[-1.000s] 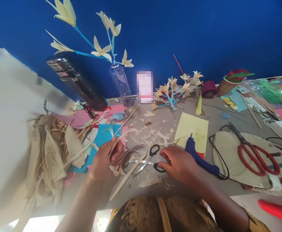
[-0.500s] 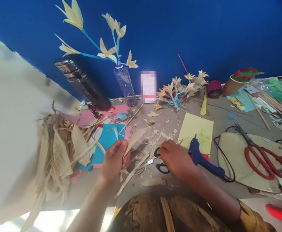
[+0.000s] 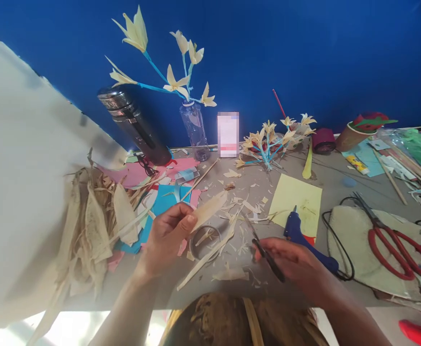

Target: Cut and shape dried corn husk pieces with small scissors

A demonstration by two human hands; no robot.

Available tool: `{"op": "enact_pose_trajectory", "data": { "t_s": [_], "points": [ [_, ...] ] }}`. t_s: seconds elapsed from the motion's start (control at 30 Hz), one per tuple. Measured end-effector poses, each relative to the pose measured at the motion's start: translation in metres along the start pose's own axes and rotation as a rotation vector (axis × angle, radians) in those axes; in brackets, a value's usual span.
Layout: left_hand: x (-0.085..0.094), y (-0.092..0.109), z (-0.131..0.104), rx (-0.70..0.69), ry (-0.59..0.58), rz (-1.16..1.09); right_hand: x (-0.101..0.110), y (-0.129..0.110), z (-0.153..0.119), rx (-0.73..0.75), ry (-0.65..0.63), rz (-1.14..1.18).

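My left hand (image 3: 170, 235) pinches a pale husk piece (image 3: 210, 210) between thumb and fingers, its tip pointing up and right. In my right hand (image 3: 286, 259) are the small black-handled scissors (image 3: 270, 263), lifted above the table with the blades toward the upper left. A roll of clear tape (image 3: 205, 243) lies between the hands, beside a long pale strip (image 3: 205, 263). Scraps are scattered around them. The blue glue gun (image 3: 304, 240) rests partly on a yellow paper (image 3: 295, 197), just beyond my right hand.
Red-handled scissors (image 3: 401, 245) lie on a pale pad at the right. Dried husks (image 3: 88, 221) are heaped at the left. Behind stand a black flask (image 3: 138, 127), a bottle (image 3: 195, 132) holding flowers, a bright blurred rectangle (image 3: 228, 134) and more flowers (image 3: 268, 144).
My right hand has picked the small scissors up off the table and turned them toward the upper left. My left hand has turned the husk piece, showing its broad face. The view has shifted slightly.
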State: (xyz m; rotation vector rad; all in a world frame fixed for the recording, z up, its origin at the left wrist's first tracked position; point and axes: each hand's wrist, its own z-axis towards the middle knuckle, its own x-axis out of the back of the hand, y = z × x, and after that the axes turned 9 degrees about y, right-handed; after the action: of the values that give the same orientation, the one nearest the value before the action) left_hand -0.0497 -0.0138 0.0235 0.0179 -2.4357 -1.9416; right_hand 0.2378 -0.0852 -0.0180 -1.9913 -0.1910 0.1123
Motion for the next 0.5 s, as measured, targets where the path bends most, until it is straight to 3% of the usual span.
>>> {"op": "enact_pose_trajectory", "data": {
  "t_s": [0.07, 0.13, 0.37, 0.5],
  "points": [
    [0.001, 0.004, 0.001, 0.029, -0.073, 0.006, -0.004, -0.001, 0.003, -0.034, -0.086, 0.157],
    [0.001, 0.009, 0.002, 0.063, -0.131, 0.008, -0.007, -0.004, 0.007, -0.038, -0.092, 0.223],
    [-0.007, 0.019, 0.008, 0.065, -0.222, 0.008, -0.011, -0.02, 0.013, -0.191, -0.258, 0.149],
    [-0.011, 0.016, 0.011, 0.114, -0.288, 0.039, -0.013, -0.026, 0.018, -0.115, -0.284, 0.143]
  ]
}}
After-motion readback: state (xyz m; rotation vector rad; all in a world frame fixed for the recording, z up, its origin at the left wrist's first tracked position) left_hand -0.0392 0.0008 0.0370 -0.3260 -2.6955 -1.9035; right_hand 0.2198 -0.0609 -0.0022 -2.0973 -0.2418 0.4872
